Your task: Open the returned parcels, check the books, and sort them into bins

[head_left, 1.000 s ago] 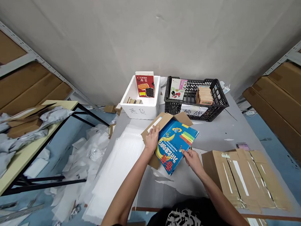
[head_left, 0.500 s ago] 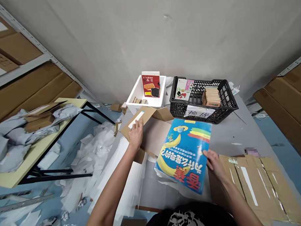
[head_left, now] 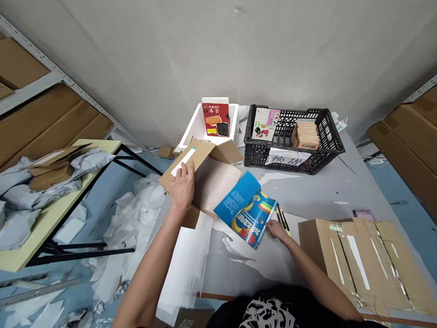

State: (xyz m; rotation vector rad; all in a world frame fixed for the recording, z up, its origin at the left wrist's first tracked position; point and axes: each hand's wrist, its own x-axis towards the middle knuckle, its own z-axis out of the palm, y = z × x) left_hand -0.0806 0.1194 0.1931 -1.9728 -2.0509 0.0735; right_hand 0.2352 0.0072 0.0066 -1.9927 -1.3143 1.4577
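My left hand [head_left: 182, 186] grips the edge of an opened flat cardboard mailer [head_left: 204, 176], fingers over its flap with a white label. In my right hand [head_left: 277, 228] is a blue picture book [head_left: 246, 212] with a yellow banana on the cover; its front cover is lifted partway, and the book rests low over the grey table [head_left: 323, 189]. Next to that hand lies a thin black and yellow tool [head_left: 282, 218]. White wrapping paper [head_left: 257, 256] is spread under the book.
A white foam box [head_left: 221, 133] with a red book [head_left: 216, 117] and a black crate [head_left: 292, 140] of books stand at the back. Taped cardboard parcels [head_left: 361, 262] lie at right. Foam sheets [head_left: 186, 265], scrap paper on the floor and a side table [head_left: 55, 198] are at left.
My right hand drew the blue book out of the mailer, lifted it toward me, then set it down with its cover opening. My left hand pulled the mailer to the left.
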